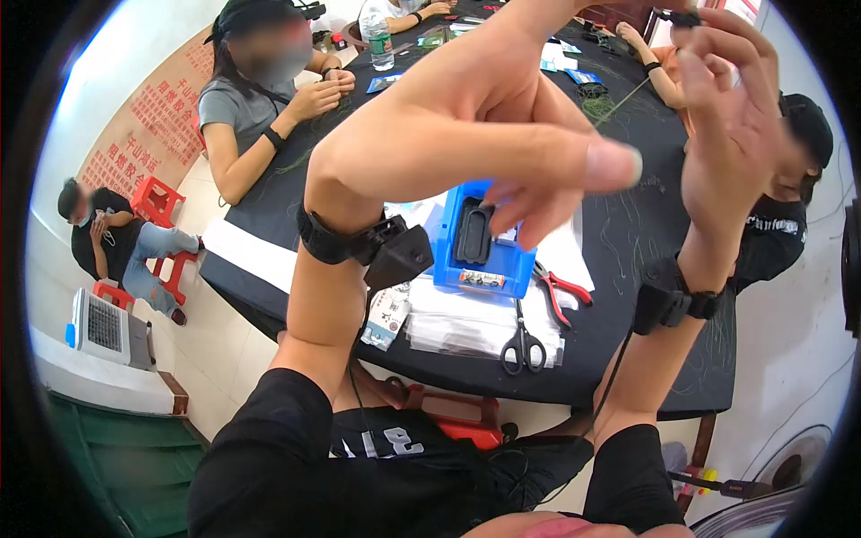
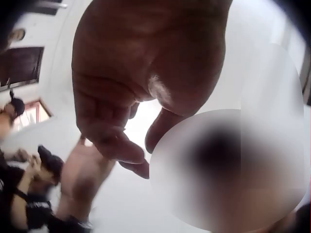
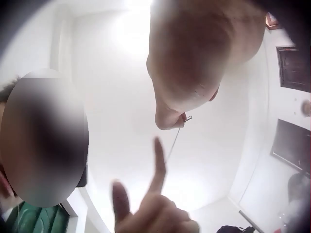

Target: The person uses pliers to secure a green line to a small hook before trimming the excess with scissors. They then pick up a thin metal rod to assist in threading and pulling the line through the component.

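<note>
Both hands are raised above the table. My right hand (image 1: 726,125) pinches a small wire loop (image 3: 188,118) at its fingertips, and a thin line (image 3: 172,145) runs straight from there down to my left hand (image 3: 158,213). The same line (image 1: 623,103) crosses the gap between the hands in the head view. On the left hand, thumb and index finger stick out while the other fingers curl in where the line reaches them. The left wrist view has that hand (image 2: 150,63) dark against the light; no line shows there.
On the black table (image 1: 628,359) below lie a blue tray (image 1: 516,282), black-handled scissors (image 1: 523,350), red-handled pliers (image 1: 565,291) and flat plastic bags (image 1: 457,332). Green line (image 1: 599,109) lies farther back near a water bottle (image 1: 381,49). Other people sit around the table.
</note>
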Tool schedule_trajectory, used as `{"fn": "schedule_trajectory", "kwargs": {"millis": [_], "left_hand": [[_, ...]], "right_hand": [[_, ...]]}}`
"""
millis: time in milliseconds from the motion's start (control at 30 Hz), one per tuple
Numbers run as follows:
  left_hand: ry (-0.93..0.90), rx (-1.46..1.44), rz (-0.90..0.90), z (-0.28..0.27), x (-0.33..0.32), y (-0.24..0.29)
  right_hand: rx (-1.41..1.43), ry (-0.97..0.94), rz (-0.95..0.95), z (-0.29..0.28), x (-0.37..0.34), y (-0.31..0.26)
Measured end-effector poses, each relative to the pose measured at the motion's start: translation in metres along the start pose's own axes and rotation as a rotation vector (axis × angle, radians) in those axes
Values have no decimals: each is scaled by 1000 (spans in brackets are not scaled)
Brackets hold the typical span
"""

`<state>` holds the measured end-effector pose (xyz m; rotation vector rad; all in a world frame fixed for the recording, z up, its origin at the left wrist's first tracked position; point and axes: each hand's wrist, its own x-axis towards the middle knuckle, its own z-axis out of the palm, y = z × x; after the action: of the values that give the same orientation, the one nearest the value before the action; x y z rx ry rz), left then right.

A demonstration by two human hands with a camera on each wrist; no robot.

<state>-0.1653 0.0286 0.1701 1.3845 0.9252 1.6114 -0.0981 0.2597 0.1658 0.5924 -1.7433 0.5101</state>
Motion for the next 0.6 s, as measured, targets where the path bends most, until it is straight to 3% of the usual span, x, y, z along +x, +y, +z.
{"fn": "schedule_trajectory", "kwargs": {"millis": [33,100,133,167,267,333,367,433,467,500,567,600], "left_hand": [[-2,-2,-2,0,2,-1],[109,198,186,1,8,-5],[163,298,282,2,13,-8],[217,397,376,3,18,-11],[391,705,657,3,26,-15],[515,915,844,3,26,-15],[516,917,844,5,23,-14],[609,1508,587,13,15,-10],[580,1119,662,-4,19,-20],[578,1118,662,-14,20,-20],[384,1616,825,-28,18,-19],[386,1546,830,-29,21,-23]], "right_hand": [[-67,-66,140,4,3,-12],[-110,87,-20,32,-7,-6],[-28,67,22,38,-2,-9],[-174,11,-12,33,-6,-26],[-112,-86,-11,35,-5,-32],[115,-69,-44,35,-5,-26],[117,-69,-45,34,-5,-25],[-15,-20,-86,32,-5,-24],[-17,-19,-86,30,-5,-23],[31,-25,-58,28,-5,-23],[132,-36,-2,26,-6,-22],[134,-36,-1,28,-6,-24]]}}
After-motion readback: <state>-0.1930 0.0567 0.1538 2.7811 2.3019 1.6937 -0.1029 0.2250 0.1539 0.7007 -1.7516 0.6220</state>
